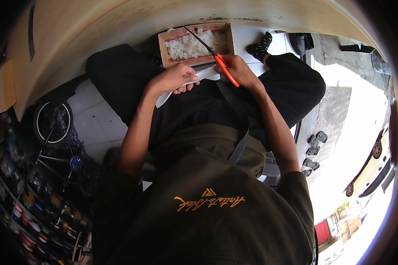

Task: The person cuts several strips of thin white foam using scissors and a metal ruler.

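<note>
My left hand (pixel 174 79) is closed on a white strip (pixel 163 99), thin and flexible like paper or cloth. One end of the strip hangs below that hand over my dark trousers. Its other part runs across to my right hand (pixel 238 70), whose fingertips meet it. Also in the right hand is a pair of scissors (pixel 227 70) with orange-red handles. Their long dark blades point up and left, over a cardboard box (pixel 229 37). Inside the box lies a heap of small white scraps (pixel 185 47). My palm and fingers partly hide the scissor handles and strip.
A pale curved panel (pixel 132 22) spans the far side beyond the box. Left stand a bicycle wheel (pixel 53 123) and shelves of containers (pixel 26 216). A dark strap (pixel 239 119) crosses my lap. Right are several sandals (pixel 314 150) and a parked car (pixel 369 170).
</note>
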`<control>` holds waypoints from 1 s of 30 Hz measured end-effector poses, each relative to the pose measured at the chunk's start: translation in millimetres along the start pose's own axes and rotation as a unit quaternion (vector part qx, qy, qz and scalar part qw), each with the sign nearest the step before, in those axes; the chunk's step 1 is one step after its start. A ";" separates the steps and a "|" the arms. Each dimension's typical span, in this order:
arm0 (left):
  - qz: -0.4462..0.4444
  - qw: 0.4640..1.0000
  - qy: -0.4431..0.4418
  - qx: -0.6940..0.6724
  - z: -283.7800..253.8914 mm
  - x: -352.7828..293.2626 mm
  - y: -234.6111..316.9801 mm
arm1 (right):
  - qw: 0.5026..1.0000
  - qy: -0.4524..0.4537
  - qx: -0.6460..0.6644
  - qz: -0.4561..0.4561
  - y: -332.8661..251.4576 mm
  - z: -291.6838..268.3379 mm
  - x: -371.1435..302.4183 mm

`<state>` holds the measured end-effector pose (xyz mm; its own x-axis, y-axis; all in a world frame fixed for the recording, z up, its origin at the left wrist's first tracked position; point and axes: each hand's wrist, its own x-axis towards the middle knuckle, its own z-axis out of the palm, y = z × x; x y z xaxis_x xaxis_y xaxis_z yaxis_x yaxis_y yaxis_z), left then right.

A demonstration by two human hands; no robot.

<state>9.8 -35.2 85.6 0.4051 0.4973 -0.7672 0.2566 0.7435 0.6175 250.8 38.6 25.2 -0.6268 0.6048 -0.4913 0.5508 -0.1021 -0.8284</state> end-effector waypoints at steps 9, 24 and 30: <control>0.083 0.962 0.199 -0.166 2.3 20.9 -10.3 | 0.986 -0.006 -0.109 0.129 -49.7 -34.1 -37.5; 0.112 0.908 0.296 -0.276 -13.9 47.4 6.5 | 0.975 -0.068 -0.135 0.162 -45.4 -36.0 -37.9; 0.082 0.922 0.273 -0.263 -24.9 71.4 8.4 | 0.973 -0.053 -0.140 0.176 -24.1 -33.6 -20.9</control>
<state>18.9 17.7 31.8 -0.1387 0.6666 -0.7324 -0.2871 0.6807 0.6740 269.2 55.0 64.5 -0.4173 0.4846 -0.7688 0.8612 -0.0593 -0.5048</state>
